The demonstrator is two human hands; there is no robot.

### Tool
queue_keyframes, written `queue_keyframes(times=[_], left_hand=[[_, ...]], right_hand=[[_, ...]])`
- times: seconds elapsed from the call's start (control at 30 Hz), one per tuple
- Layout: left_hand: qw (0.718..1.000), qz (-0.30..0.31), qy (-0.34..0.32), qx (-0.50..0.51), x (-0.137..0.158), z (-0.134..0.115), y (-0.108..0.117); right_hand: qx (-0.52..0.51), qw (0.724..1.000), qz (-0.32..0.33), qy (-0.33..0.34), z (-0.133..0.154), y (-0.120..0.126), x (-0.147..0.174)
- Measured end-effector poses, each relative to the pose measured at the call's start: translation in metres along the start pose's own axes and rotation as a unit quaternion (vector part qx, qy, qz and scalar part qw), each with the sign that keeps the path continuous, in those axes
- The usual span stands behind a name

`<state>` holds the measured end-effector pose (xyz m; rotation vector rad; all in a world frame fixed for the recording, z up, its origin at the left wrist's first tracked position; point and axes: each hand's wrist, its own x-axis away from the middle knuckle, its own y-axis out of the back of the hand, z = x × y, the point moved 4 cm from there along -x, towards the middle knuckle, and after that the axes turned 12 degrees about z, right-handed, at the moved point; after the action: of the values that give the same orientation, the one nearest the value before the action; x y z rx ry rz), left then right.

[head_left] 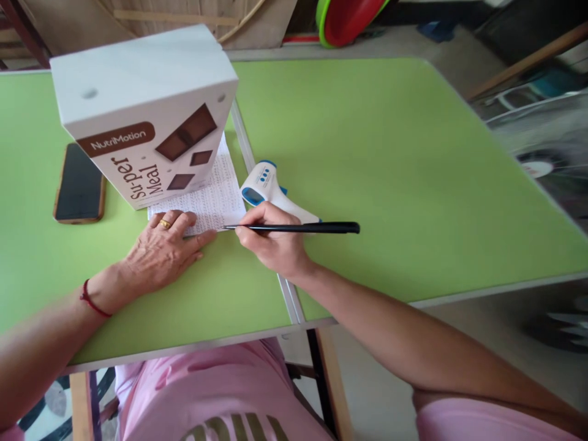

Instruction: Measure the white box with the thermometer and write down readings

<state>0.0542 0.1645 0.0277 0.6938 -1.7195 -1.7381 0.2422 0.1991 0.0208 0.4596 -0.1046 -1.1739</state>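
Holding pen (328, 228) at paper's (218, 199) edge — right grip (278, 245) (table (413, 165) spreads rightward).

Tiny script (212, 199), perhaps handwritten, illegible.

The right hand (275, 245) grips a black pen (331, 228), its tip at the near edge of a sheet of paper (218, 199) filled with small writing; whether it touches is unclear. The left hand (160, 251), wearing a gold ring (165, 224), lies flat over the sheet's near left corner. A white box (151, 116) marked NutriMotion hides part of the paper. Just beyond the right hand lies a white-and-blue thermometer gun (265, 187); a phone (80, 184) rests left of the box on the green table (413, 171)
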Motion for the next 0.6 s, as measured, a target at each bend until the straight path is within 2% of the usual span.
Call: queue_keyframes(times=[0.2, 0.6], left_hand=[[1.000, 0.003, 0.008, 0.005, -0.0009, -0.0011, 0.0006], [1.000, 0.007, 0.009, 0.000, -0.0010, -0.0004, 0.0001]], right_hand=[[0.054, 0.997, 0.019, 0.052, 0.0045, -0.0017, 0.0006], [0.069, 0.994, 0.052, 0.062, 0.0042, -0.0051, -0.0007]])
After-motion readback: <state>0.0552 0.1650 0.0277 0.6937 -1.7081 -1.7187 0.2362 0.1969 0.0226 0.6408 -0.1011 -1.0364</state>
